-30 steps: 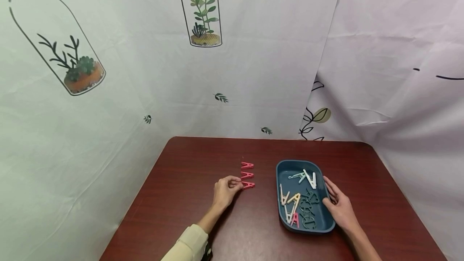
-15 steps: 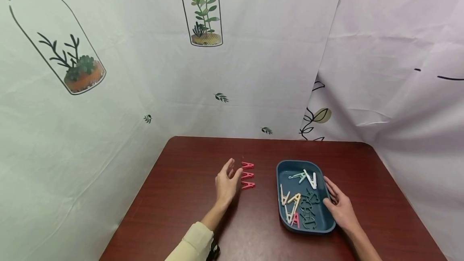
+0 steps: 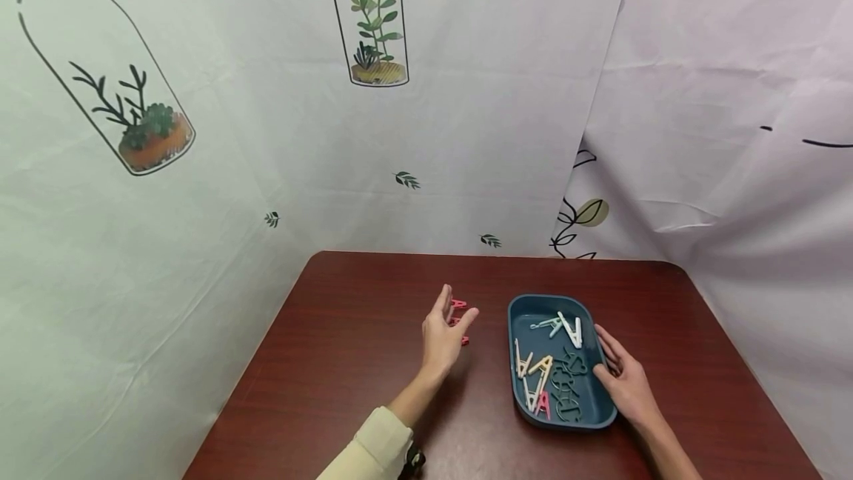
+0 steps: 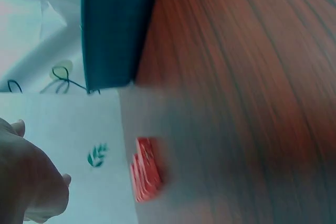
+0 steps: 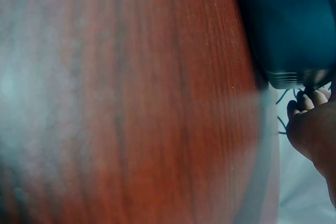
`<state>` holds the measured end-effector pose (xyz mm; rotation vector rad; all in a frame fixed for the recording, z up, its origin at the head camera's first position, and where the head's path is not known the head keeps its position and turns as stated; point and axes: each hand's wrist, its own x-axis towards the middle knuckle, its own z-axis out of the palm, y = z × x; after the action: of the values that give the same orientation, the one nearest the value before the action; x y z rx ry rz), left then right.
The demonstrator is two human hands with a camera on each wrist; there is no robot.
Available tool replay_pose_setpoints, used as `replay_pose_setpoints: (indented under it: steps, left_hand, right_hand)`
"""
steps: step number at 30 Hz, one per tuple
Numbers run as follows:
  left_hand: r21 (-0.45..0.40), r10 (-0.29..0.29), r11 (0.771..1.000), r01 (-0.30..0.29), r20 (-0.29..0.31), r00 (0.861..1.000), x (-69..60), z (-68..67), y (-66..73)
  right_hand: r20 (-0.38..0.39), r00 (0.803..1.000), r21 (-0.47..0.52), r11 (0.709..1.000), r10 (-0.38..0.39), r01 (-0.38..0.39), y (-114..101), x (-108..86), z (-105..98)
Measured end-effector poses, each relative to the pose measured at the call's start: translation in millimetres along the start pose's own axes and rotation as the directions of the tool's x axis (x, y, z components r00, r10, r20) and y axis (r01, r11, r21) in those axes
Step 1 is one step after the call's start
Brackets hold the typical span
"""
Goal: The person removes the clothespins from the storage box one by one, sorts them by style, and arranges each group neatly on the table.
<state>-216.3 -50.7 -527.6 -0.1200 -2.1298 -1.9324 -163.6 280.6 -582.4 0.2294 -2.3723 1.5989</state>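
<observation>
In the head view, my left hand (image 3: 443,337) is raised over the red clips (image 3: 460,304), thumb and fingers apart, holding nothing and partly hiding them. The left wrist view shows the red clips (image 4: 147,170) lined up, with the left hand (image 4: 32,182) off to their side. My right hand (image 3: 626,380) grips the right rim of a blue tray (image 3: 603,410), thumb over the edge. Inside lie white clips (image 3: 571,330), a yellow clip (image 3: 543,364), a pink clip (image 3: 543,404) and dark green shapes (image 3: 568,384). The right wrist view shows the right hand (image 5: 315,129) at the tray (image 5: 294,30).
A dark red wooden table (image 3: 346,332) with rounded far corners bears everything. Behind it hangs a pale cloth (image 3: 440,132) printed with plants in glass jars. A dark object (image 3: 413,458) is at the left wrist, beside the pale sleeve (image 3: 373,447).
My left hand has let go of the nearest red clip, lifted with its fingers spread, and moved right and away over the clips. My right hand and the tray have stayed in place.
</observation>
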Motion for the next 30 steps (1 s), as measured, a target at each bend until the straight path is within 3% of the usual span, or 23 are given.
replay_pose_setpoints:
  steps: [7,13,18,24,27,30]
  left_hand:
    - [-0.043,-0.037,0.998,0.041,0.077,0.996,-11.5,23.7,19.3]
    - [-0.075,-0.076,0.993,0.092,0.189,0.979,-25.0,42.4,31.5]
    - [-0.025,-0.099,0.994,0.11,0.275,0.956,-38.7,54.0,34.7]
    - [0.124,-0.122,0.989,0.082,0.354,0.927,-49.6,64.3,35.9]
    - [0.197,-0.133,0.979,0.057,0.404,0.905,-53.1,67.5,34.4]
    - [0.225,-0.148,0.973,0.045,0.465,0.873,-56.1,70.0,32.5]
  right_hand:
    - [0.009,1.0,-0.008,1.0,0.012,-0.012,0,0.5,0]
    - [0.014,1.0,-0.001,1.0,0.006,-0.006,0,1.8,-1]
    - [0.012,1.0,0.002,1.0,-0.003,0.003,1,0.5,-1]
    - [0.0,1.0,0.015,1.0,-0.012,0.012,0,1.1,0]
    - [-0.004,1.0,0.021,1.0,-0.012,0.013,-1,1.1,0]
    - [-0.004,1.0,0.014,1.0,-0.01,0.01,-1,0.7,0]
